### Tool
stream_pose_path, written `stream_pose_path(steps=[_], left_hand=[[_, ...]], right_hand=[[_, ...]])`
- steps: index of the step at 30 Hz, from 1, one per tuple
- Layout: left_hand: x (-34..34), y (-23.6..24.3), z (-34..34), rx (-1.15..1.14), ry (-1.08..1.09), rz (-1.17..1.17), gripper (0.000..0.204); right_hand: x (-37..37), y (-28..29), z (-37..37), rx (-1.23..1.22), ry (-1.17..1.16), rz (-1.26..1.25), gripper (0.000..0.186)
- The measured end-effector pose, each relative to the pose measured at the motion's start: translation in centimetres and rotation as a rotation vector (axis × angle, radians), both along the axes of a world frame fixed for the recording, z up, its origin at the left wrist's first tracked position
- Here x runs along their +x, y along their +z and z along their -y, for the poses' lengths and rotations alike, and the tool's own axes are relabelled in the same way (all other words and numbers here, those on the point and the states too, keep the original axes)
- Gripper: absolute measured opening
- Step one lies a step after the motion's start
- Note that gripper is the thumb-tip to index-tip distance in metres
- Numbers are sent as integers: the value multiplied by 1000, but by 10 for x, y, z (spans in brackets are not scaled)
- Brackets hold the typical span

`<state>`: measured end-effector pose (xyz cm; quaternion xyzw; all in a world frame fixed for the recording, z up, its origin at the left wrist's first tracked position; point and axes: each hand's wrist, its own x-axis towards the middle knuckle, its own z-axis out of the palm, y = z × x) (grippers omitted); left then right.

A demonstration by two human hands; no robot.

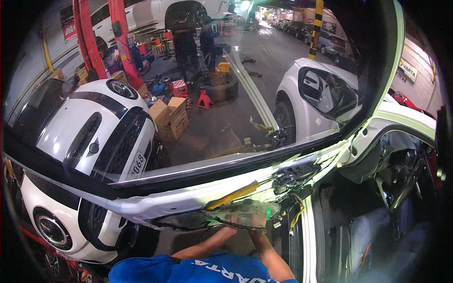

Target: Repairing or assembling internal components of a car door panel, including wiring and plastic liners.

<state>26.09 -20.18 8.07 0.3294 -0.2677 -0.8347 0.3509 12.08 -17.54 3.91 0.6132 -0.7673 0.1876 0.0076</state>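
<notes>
Both forearms reach up from the lower edge to the inner side of an open white car door (pixel 179 198). A cloudy, see-through plastic sheet (pixel 243 211) hangs along it with a dark, ragged lower edge. My left hand (pixel 228 231) is at that lower edge, its fingers hidden by the sheet. Beside it, my right hand (pixel 257 221) shows only dimly through the plastic, too blurred to make out a grip. A yellow strip (pixel 232 195) slants just above the sheet. Dark parts and loose wiring (pixel 295 177) sit at the door's right end.
Window glass (pixel 226 137) rises above the door, with a mirror (pixel 328 92) at its right. The car's interior (pixel 373 221) opens on the right. Another white car (pixel 101 127) stands close on the left. Beyond the glass are a cardboard box (pixel 171 118), red jack stands (pixel 204 100) and two people (pixel 184 45).
</notes>
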Motion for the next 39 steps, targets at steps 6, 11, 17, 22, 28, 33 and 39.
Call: stream_pose_path(steps=[6, 11, 17, 22, 28, 33, 39], left_hand=[[0, 0, 1, -3, 2, -8, 17], [5, -4, 2, 19, -3, -6, 17], [12, -10, -2, 52, -18, 2, 17], [23, -26, -11, 79, -38, 5, 17], [59, -50, -31, 196, -114, -107, 17], [104, -44, -85, 293, -60, -36, 13], [123, -42, -155, 486, 113, 430, 16]], right_hand=[[0, -5, -3, -243, -77, 640, 36], [3, 3, -1, -178, -172, 724, 34], [0, -2, -3, -96, -34, 175, 29], [-3, -22, 6, -165, -205, 694, 37], [8, -26, -39, 489, -355, 1016, 43], [26, -24, -85, 919, 46, 1334, 37], [48, -32, -104, 881, 216, 693, 30]])
